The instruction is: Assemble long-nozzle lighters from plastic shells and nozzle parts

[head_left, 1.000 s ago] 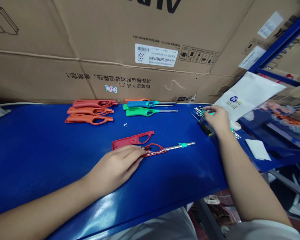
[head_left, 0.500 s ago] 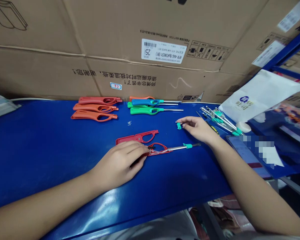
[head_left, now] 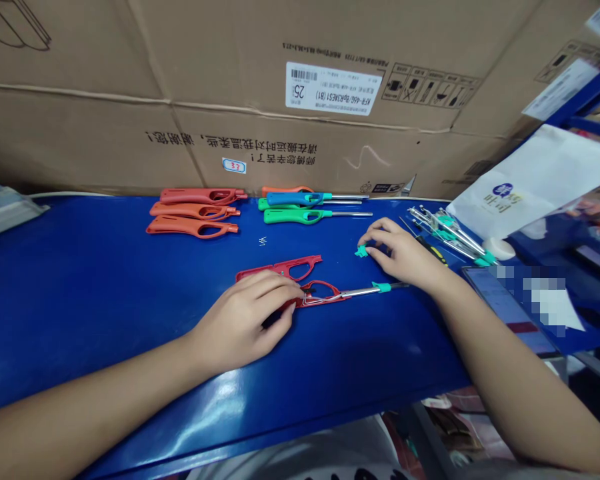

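My left hand (head_left: 253,320) is closed around the handle of an opened red gas lighter (head_left: 339,292) lying on the blue table. A metal tube (head_left: 363,291) with a teal collar (head_left: 381,287) extends from it to the right, and thin wires run along its shell. Just behind lies the other red shell half (head_left: 275,269), partly covered by my left hand. My right hand (head_left: 405,257) pinches a small teal plastic piece (head_left: 361,251), apparently a trigger, at the tabletop beyond the tube. The lighter's grip end is hidden under my left fingers.
Several orange-red lighter shells (head_left: 195,227) lie at the back left. Beside them are several lighters with metal tubes, a green one (head_left: 290,216) in front. Small metal pins (head_left: 263,241), a screwdriver (head_left: 437,255), loose tube assemblies (head_left: 460,240) and a phone (head_left: 500,300) are also there. A cardboard box (head_left: 220,67) stands behind.
The teal piece has turned between my right fingertips. My left hand stays on the red lighter, and the view has shifted slightly.
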The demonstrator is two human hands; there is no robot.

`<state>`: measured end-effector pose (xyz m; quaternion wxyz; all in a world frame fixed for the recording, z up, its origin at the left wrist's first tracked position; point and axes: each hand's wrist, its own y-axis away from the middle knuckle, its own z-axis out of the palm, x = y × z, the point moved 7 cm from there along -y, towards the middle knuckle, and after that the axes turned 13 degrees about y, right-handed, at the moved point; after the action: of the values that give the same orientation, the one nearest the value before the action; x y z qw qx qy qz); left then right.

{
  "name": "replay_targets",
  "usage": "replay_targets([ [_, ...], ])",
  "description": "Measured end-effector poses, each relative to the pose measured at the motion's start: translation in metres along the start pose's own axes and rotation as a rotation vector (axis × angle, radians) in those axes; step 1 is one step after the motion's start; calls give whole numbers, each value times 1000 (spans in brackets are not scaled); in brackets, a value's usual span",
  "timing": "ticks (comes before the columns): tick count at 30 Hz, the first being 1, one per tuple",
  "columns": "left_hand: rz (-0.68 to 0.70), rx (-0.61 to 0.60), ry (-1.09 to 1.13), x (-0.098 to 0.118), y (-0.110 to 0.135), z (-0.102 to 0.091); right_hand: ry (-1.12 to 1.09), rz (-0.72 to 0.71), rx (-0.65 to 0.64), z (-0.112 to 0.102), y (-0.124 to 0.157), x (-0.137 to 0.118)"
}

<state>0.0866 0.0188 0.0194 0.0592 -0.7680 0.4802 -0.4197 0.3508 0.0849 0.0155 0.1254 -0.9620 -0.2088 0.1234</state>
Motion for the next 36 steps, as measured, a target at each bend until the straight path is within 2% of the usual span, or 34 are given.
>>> replay_targets([
  [5,6,-1,-21,1,0,0,-80,7,-144,3,1,-6],
  [7,11,-1,-23,1,0,1,-110,29,-163,4,1,-10],
  [19,15,-26,-37,0,0,2,-44,10,-144,12,-1,-18],
  [22,9,-28,-38,0,1,2,-70,-48,-99,6,0,-25],
  [25,11,-37,-31,0,1,2,-101,-96,-116,4,2,-33],
  [33,2,-59,-29,-1,0,5,-133,-59,-86,15,-4,-36],
  [36,3,-66,-35,-1,0,6,-65,36,-85,18,-4,-30],
])
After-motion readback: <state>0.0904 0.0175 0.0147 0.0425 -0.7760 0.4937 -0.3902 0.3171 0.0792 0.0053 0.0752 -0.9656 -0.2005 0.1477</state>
